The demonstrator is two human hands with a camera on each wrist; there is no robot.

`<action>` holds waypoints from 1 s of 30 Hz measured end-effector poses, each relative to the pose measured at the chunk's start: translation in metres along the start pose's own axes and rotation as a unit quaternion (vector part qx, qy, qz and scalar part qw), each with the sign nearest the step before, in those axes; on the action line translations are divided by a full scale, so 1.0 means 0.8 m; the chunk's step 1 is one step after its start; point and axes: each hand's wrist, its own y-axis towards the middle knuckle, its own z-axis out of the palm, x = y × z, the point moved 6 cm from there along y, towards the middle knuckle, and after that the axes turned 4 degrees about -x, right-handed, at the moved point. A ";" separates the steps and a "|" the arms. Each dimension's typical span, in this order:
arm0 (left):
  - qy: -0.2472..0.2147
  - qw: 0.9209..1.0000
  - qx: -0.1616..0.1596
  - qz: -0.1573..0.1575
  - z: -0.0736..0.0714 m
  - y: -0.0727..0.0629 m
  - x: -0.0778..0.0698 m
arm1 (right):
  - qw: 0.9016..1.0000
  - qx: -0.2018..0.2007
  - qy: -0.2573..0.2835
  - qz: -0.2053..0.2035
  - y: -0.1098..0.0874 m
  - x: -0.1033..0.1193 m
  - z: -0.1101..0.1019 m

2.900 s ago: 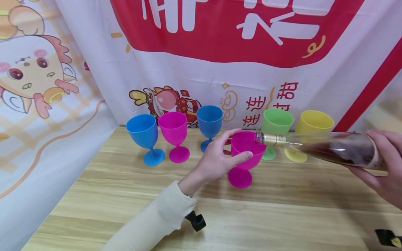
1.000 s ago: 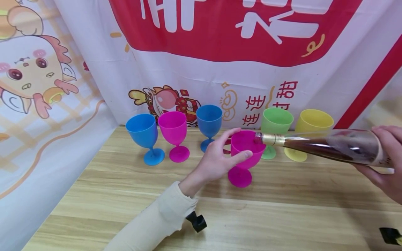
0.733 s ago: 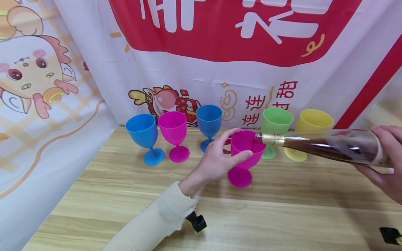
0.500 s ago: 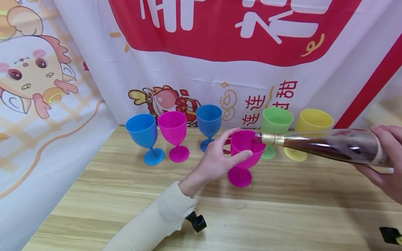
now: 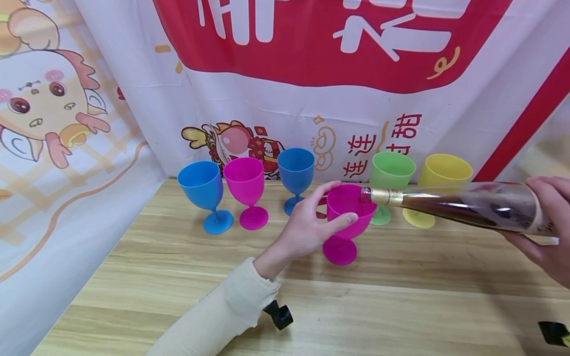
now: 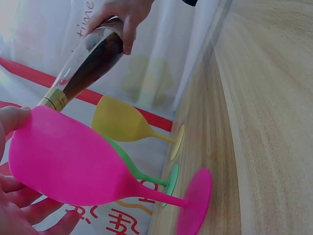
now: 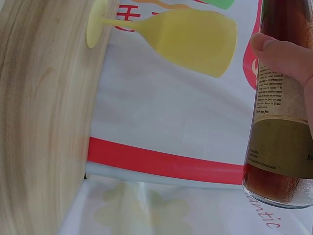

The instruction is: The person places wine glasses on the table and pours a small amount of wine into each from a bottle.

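My left hand point(image 5: 307, 222) holds the bowl of a pink goblet point(image 5: 349, 217) that stands upright on the table, thumb on the near side and fingers round the far side. From the right, my right hand point(image 5: 545, 232) grips a glass wine bottle point(image 5: 472, 207) by its body, tipped nearly level. Dark red liquid fills the bottle's neck, and its gold-banded mouth lies over the goblet's right rim. In the right wrist view the bottle's label point(image 7: 281, 142) shows below my thumb. The left wrist view has the pink goblet point(image 6: 73, 161) up close.
Along the back of the wooden table point(image 5: 178, 287) stand a blue goblet point(image 5: 202, 185), a pink goblet point(image 5: 245, 180), another blue goblet point(image 5: 297, 170), a green goblet point(image 5: 393, 170) and a yellow goblet point(image 5: 445, 170). A printed cloth point(image 5: 267, 109) hangs right behind them.
Since the earliest frame the bottle's base has risen slightly and red liquid has run forward into its neck. Over the last second both hands and the goblet stay nearly still.
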 end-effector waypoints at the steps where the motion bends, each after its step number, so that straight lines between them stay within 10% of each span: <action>1: 0.000 1.000 0.000 0.000 0.000 0.000 0.000 | 1.000 0.000 0.000 0.000 0.000 0.000 0.000; 30: 0.000 1.000 -0.005 0.010 0.001 -0.003 0.002 | 0.999 -0.020 0.007 -0.028 0.003 0.008 -0.003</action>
